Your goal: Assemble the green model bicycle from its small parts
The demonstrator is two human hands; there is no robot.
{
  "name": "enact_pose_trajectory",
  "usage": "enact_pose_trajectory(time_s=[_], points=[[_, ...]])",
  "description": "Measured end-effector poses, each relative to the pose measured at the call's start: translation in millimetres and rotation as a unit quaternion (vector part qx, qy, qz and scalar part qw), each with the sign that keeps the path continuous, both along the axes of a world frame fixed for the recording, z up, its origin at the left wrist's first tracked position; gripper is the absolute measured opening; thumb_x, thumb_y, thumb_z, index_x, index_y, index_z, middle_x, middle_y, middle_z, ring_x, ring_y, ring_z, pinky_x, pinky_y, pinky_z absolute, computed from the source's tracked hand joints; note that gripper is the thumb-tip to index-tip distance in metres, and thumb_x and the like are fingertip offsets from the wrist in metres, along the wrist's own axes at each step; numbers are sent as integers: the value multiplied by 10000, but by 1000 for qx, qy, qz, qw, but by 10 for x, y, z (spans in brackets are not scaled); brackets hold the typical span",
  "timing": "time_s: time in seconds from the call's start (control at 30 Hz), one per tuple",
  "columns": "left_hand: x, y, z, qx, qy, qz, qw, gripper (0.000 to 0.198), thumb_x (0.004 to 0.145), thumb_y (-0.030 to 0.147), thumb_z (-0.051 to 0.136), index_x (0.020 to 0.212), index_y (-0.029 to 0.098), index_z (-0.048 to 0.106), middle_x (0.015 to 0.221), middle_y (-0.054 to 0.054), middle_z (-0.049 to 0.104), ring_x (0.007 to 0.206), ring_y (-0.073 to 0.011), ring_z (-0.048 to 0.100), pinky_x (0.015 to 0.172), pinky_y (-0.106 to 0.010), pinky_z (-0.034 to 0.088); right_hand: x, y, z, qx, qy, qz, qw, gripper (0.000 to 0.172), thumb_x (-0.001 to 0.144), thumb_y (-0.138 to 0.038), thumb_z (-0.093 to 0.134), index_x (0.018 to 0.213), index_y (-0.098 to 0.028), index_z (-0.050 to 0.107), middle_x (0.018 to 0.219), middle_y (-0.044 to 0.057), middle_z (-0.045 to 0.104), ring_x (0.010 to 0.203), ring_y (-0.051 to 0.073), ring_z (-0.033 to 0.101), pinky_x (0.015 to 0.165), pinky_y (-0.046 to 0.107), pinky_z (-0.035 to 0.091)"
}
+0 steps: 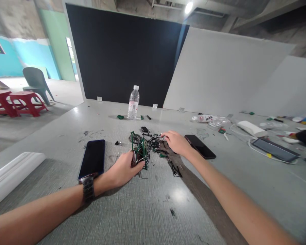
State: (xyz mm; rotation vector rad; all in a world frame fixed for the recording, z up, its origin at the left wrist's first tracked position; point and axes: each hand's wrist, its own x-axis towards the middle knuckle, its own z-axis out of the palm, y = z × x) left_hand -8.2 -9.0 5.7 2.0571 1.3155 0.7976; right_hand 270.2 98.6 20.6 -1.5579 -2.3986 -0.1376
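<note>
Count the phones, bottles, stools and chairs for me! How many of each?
Phones lying flat: 2, one by the left hand, one by the right hand
Bottles: 2, one upright, one lying down
Red stools: 2
Grey chair: 1
Total: 7

Bench (153, 211): bare stretch nearest the person, open to passage. Obstacles: dark phone (92, 158) left of centre; second phone (200, 146) right; loose small parts (173, 163) mid-bench; water bottle (133, 102) behind; cluttered cables (257, 149) far right.
</note>
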Motion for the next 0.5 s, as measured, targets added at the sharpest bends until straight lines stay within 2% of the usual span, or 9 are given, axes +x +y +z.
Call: enact_pose_trajectory(time_s=[0.17,0.5], points=[[-2,2,-19,1,3,8,1000,358,867,428,533,624,222,371,572,32,476,525,-121,390,502,-292,292,-34,64,27,-14,-8,20,1000,329,913,-175,434,997,-227,749,1019,104,708,991,244,628,862,368,449],[4,3,-3,4,4,4,1000,352,867,411,528,613,220,375,558,29,481,515,-119,369,493,-291,273,-170,-46,7,-30,-14,45,998,349,929,-147,401,1046,-207,724,1018,108,692,1014,248,612,884,393,459]])
